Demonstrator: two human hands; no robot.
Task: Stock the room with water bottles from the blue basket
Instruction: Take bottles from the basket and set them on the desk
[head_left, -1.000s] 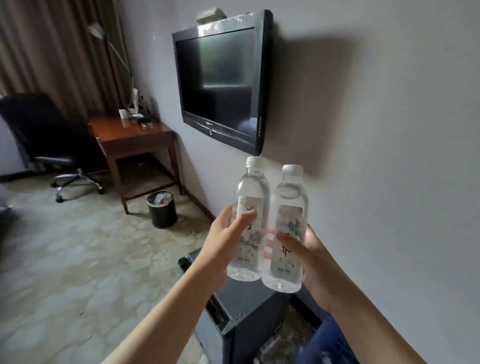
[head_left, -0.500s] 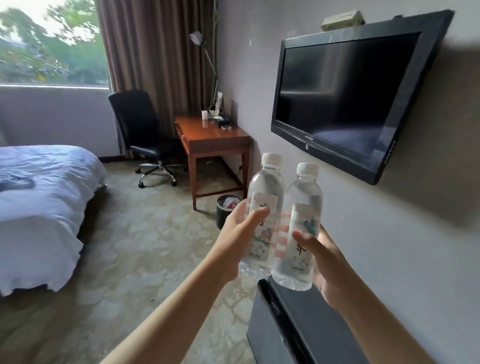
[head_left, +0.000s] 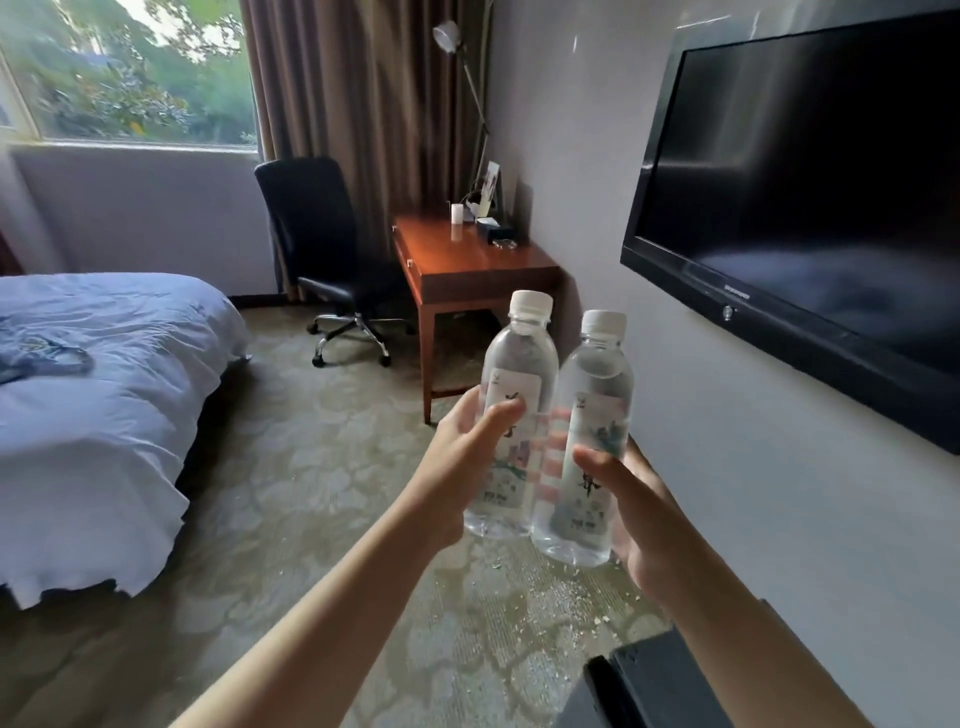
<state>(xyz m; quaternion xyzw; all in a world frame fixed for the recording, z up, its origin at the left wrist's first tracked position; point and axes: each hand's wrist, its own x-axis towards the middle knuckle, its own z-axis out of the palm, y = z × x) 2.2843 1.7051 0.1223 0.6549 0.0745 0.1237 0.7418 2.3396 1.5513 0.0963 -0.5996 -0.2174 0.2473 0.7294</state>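
Note:
I hold two clear water bottles with white caps upright and side by side in front of me. My left hand (head_left: 457, 467) grips the left water bottle (head_left: 514, 374) around its label. My right hand (head_left: 644, 519) grips the right water bottle (head_left: 597, 384) low on its body. The two bottles touch each other. The blue basket is out of view.
A wooden desk (head_left: 467, 265) with small items stands against the wall ahead, a black office chair (head_left: 322, 244) beside it. A bed (head_left: 93, 395) fills the left. A wall TV (head_left: 810, 192) hangs at right. A dark cabinet top (head_left: 649, 686) sits at bottom right.
The view has swung left and forward into the room: the bed and window now show, the desk is nearer, the dark cabinet has dropped to the corner. Both hands keep their bottles.

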